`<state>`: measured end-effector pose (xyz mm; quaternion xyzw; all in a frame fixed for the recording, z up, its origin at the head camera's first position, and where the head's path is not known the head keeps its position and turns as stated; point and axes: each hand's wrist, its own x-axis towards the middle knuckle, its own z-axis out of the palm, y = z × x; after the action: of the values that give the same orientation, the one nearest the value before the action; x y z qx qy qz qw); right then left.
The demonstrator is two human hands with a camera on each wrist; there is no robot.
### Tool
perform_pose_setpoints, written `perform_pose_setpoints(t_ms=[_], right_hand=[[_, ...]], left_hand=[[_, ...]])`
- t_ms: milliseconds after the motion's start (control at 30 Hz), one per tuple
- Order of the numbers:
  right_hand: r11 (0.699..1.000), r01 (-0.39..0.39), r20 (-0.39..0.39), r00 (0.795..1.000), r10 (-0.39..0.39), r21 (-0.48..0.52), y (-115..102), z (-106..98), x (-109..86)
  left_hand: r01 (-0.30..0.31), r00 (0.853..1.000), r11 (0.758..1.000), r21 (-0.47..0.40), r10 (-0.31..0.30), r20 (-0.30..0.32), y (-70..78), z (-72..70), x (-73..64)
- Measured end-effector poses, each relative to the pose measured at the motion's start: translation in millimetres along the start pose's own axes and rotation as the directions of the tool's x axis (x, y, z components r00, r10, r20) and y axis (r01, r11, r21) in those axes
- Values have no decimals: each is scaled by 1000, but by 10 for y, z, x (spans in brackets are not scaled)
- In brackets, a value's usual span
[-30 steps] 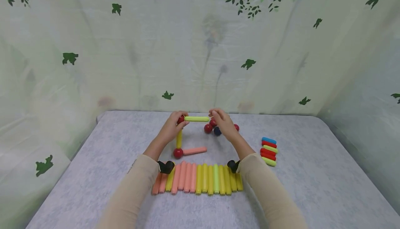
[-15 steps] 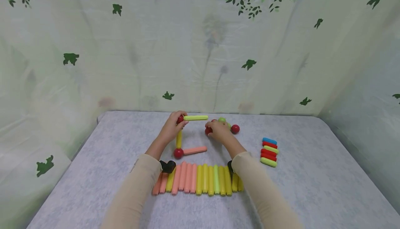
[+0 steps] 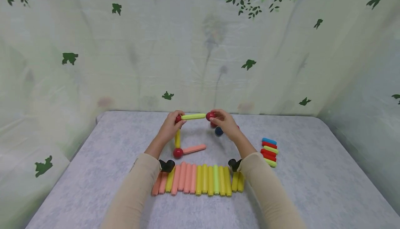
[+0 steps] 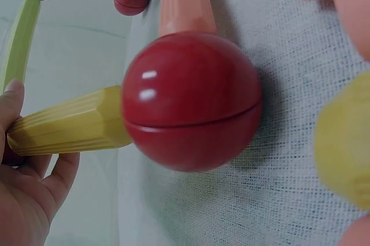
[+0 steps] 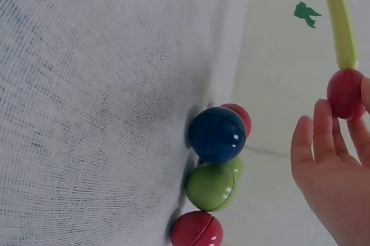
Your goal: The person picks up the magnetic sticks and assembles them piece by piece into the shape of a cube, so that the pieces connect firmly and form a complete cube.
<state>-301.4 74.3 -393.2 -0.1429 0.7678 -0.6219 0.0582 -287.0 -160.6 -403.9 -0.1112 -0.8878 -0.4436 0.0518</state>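
My left hand (image 3: 170, 126) grips a red ball (image 3: 178, 119) at the top of an upright yellow stick (image 3: 177, 138). From that ball a yellow-green stick (image 3: 193, 116) reaches right. At its far end a second red ball (image 5: 345, 94) meets the stick, pinched between the thumb and fingers of my right hand (image 3: 225, 124). The yellow stick's lower end joins a red ball (image 4: 192, 101) on the table, and a salmon stick (image 3: 194, 149) runs out rightward from it along the tabletop. Part of the ball under my left hand is hidden by the fingers.
Several loose balls lie behind my right hand, among them a dark blue ball (image 5: 217, 134) and a green ball (image 5: 211, 186). A row of salmon and yellow sticks (image 3: 204, 179) lies in front of the structure. Short coloured sticks (image 3: 269, 148) are stacked side by side at the right.
My right hand reached down to the loose balls, picked up a red ball and brought it to the yellow-green stick's free end. My left hand kept its grip, shifting slightly left.
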Motion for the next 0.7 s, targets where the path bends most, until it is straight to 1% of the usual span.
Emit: perform_pose_setpoints(t_ms=[100,133,200,267,333,367,400,433,500,567,633,700], right_hand=[[1000,13,-4,1000,-13,16,-6,-31,-14],[1000,18,1,1000,-18,13,-2,-43,-14],[1000,15,6,1000,-15,-8,16,-72,-14],[996,-5,-4,1000,5,-86,52,-111,-13],[976,-47,-10,999,46,-214,108,-150,-10],[957,-70,-5,997,71,-282,137,-167,-9],[931,-82,6,996,91,-357,165,-181,-9],[896,-92,19,994,112,-435,191,-191,-8],[826,-80,63,988,138,-558,228,-193,-7],[773,-51,96,985,143,-632,244,-185,-6],[735,-54,97,982,162,-676,243,-167,-10],[724,-78,85,979,186,-686,237,-152,-16]], left_hand=[[-16,1000,1000,-11,16,6,2,7,6],[-29,1000,1000,-7,29,0,5,14,6],[-34,999,999,-16,34,-4,5,26,14],[-33,999,999,-16,33,-4,-8,41,27],[-17,1000,1000,-9,17,-2,-28,60,51],[3,1000,1000,-14,-2,7,-45,68,68],[17,1000,1000,-9,-17,14,-62,79,83],[38,999,999,0,-38,22,-81,90,97],[92,995,996,20,-93,37,-120,114,123],[151,987,988,46,-153,53,-152,142,139],[201,976,976,82,-206,62,-179,169,146],[246,965,962,118,-255,61,-196,195,149]])
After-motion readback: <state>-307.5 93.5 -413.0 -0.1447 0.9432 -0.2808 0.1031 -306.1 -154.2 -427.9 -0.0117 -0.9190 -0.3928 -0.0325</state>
